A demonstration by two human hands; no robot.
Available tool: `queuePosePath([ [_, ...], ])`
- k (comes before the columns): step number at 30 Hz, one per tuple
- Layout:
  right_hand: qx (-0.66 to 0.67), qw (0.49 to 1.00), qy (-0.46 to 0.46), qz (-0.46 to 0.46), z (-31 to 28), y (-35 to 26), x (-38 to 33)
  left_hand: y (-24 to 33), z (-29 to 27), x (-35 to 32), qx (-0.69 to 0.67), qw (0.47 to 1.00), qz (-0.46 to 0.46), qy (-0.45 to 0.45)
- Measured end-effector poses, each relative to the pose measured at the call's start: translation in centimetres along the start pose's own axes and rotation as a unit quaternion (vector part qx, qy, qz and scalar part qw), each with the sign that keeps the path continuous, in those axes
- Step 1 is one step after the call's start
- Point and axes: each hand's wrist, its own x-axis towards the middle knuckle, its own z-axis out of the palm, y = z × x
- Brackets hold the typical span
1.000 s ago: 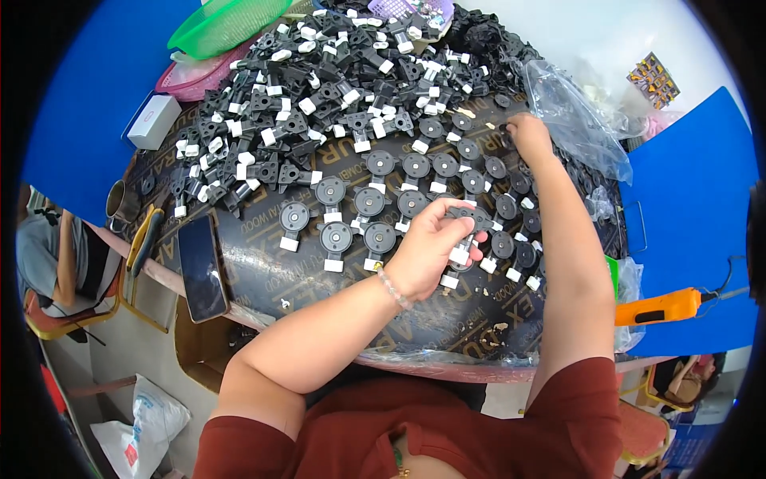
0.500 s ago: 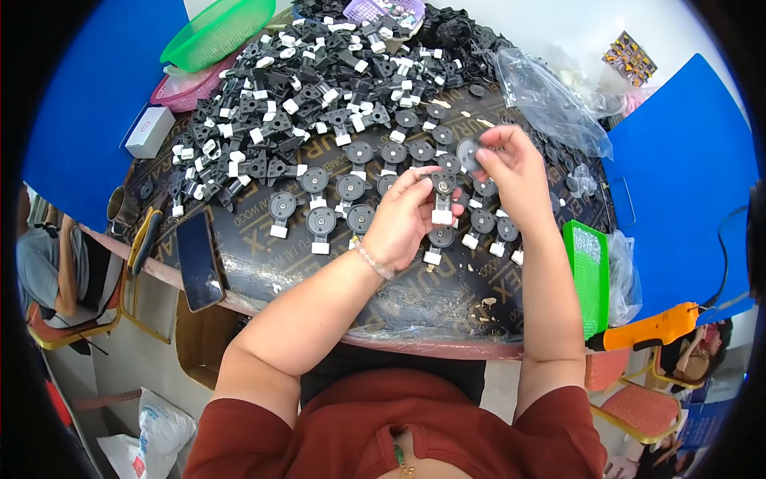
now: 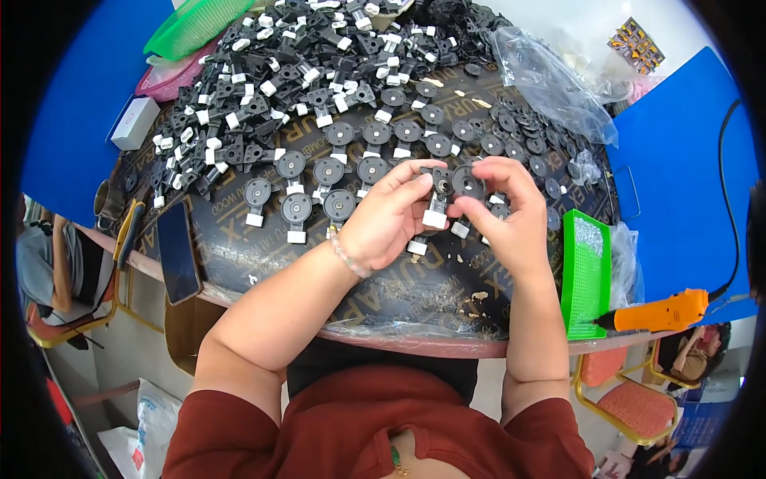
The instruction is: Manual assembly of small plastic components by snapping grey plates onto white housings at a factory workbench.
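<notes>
Over the middle of the table, my left hand (image 3: 391,217) is closed on a black plastic bracket (image 3: 440,191) with a white end piece hanging downward. My right hand (image 3: 511,215) pinches a black round disc (image 3: 467,182) between thumb and fingers, right beside the bracket. Whether disc and bracket touch I cannot tell. Several brackets with discs on top, such as a disc-topped bracket (image 3: 328,171), lie in loose rows around and left of my hands. Beyond them rises a heap of black brackets (image 3: 263,100) with white ends. Loose black discs (image 3: 515,128) are spread behind my right hand.
At right stand a green tray (image 3: 569,275) holding small shiny pieces and an orange electric screwdriver (image 3: 661,312) with a cord. A clear plastic bag (image 3: 550,88) lies far right. At left are a phone (image 3: 177,251), yellow-handled tool (image 3: 128,233), white box (image 3: 136,124) and green basket (image 3: 191,28).
My right hand has come down and in with the disc, bringing it beside the bracket. My left hand keeps its hold on the bracket. The whole view has shifted slightly.
</notes>
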Motion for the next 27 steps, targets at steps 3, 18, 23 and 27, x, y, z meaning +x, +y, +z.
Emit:
queuePosePath([
  [3, 0.006, 1.000, -0.004, -0.028, 0.1, 0.2, 0.1, -0.1, 0.2, 0.0, -0.001, 1.000, -0.006, 0.005],
  [18, -0.088, 0.986, -0.139, 0.012, -1.0, -1.3, 0.8, -1.3, 0.3, -0.2, 0.047, 0.999, -0.011, 0.019],
  [23, -0.098, 0.987, 0.081, 0.096, -1.6, 2.4, 7.0, -0.4, 1.0, -0.6, 0.060, 0.998, 0.013, 0.020],
  [27, -0.227, 0.970, 0.087, 0.015, -0.1, 11.2, 13.5, -0.3, 0.8, -0.3, 0.075, 0.997, 0.018, 0.005],
])
